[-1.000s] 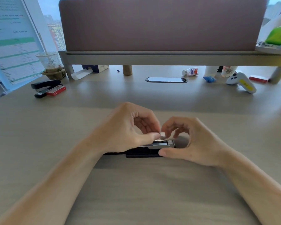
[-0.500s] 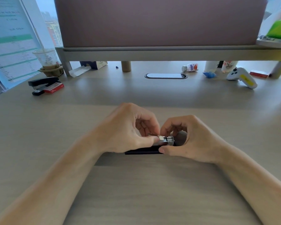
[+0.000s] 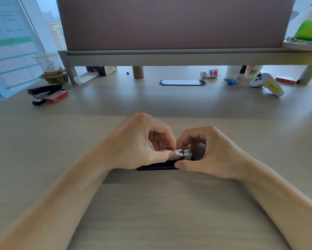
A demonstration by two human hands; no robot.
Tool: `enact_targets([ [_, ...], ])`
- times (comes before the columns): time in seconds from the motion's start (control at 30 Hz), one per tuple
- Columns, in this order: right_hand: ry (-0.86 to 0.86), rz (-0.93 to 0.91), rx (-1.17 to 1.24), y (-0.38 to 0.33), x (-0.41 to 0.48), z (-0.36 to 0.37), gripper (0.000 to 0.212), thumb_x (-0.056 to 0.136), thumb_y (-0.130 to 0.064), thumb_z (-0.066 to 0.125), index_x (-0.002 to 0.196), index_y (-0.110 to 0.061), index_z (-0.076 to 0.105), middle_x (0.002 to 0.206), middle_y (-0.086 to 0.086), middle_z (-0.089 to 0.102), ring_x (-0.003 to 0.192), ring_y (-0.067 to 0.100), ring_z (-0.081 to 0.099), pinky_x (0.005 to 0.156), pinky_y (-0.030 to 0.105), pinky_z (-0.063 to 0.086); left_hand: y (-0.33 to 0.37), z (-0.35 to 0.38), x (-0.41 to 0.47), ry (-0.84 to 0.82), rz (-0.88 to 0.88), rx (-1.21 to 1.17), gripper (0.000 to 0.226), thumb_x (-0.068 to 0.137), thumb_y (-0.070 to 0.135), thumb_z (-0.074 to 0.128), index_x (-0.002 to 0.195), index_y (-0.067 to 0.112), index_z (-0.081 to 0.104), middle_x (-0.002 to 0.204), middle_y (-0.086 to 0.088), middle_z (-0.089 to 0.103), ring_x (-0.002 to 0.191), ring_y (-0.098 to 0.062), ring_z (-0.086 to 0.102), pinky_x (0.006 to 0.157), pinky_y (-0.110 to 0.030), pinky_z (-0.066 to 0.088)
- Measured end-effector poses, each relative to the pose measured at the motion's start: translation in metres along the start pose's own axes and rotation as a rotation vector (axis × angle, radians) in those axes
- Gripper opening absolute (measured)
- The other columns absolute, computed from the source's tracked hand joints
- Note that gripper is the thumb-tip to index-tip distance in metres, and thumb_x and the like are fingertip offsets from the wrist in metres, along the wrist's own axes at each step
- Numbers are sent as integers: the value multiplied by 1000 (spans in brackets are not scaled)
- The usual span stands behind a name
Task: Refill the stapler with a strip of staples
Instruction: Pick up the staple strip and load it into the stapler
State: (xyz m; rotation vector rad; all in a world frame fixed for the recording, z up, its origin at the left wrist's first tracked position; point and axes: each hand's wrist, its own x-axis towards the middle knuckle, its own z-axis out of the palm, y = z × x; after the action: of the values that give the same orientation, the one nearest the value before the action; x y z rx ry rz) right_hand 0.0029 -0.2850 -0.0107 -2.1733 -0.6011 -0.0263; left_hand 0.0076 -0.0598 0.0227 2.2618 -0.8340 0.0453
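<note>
A black stapler (image 3: 157,166) lies flat on the desk in front of me, its metal staple channel (image 3: 184,153) exposed on top. My left hand (image 3: 139,143) pinches a small silvery strip of staples (image 3: 175,151) between thumb and fingers, right at the channel's left part. My right hand (image 3: 211,154) holds the stapler's right end, thumb against the front of the base and fingers curled over the back. Most of the stapler is hidden under both hands.
At the back left lie a second black stapler (image 3: 43,91) and a red staple box (image 3: 57,97), beside a plastic cup (image 3: 48,64). A white and yellow controller (image 3: 266,83), a small bottle (image 3: 209,73) and a raised shelf (image 3: 169,56) stand at the back.
The camera has tipped a little, so the hands sit higher in view. My left fingers have shifted the staple strip slightly along the channel. The right hand keeps its hold.
</note>
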Motion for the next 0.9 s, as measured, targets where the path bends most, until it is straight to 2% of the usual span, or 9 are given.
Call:
enact_targets([
  [0.2,-2,6,-1,1,0,0,23,69,-25,94,84,-24,76,77,1,77,69,28,70,65,41,56,-2,-1,0,-12,1,27,10,77,28,90,82,25,81,74,5,79,74,-15,75,73,-40,61],
  [0.33,-13,14,4,0,-1,0,22,70,-22,94,84,-25,76,75,-7,76,70,26,70,66,39,55,-11,-6,1,29,-46,-32,8,84,23,80,83,20,73,79,-1,79,74,-24,75,74,-48,61],
  [0.47,-14,10,-7,1,0,0,22,70,-23,94,83,-25,76,77,-5,77,70,27,70,65,40,55,-13,-7,1,-54,-137,-47,19,79,20,86,87,23,70,84,0,81,75,-22,76,77,-51,62],
  [0.57,-7,1,-9,2,0,0,22,69,-27,93,84,-26,75,77,0,77,70,29,70,66,43,57,-14,-4,2,-56,-160,-52,21,77,23,89,85,22,70,82,-1,80,73,-21,76,76,-53,61],
  [0.7,-7,-8,-8,5,0,1,22,69,-28,92,84,-25,76,77,5,77,70,30,69,66,45,57,-14,-1,2,-43,-176,-30,22,77,30,89,83,23,69,79,2,79,73,-23,75,73,-49,62],
  [0.8,-5,-13,5,6,1,0,22,70,-26,93,84,-24,76,77,5,77,68,30,68,65,42,55,-15,-1,4,-18,-163,-62,19,84,38,82,83,24,69,76,2,79,71,-23,75,71,-42,61],
  [0.9,6,-4,18,9,1,1,22,70,-26,94,84,-23,77,78,7,78,71,32,68,66,43,55,-16,-10,1,29,-196,-126,22,89,43,76,86,22,70,85,-3,81,77,-21,79,75,-36,62],
])
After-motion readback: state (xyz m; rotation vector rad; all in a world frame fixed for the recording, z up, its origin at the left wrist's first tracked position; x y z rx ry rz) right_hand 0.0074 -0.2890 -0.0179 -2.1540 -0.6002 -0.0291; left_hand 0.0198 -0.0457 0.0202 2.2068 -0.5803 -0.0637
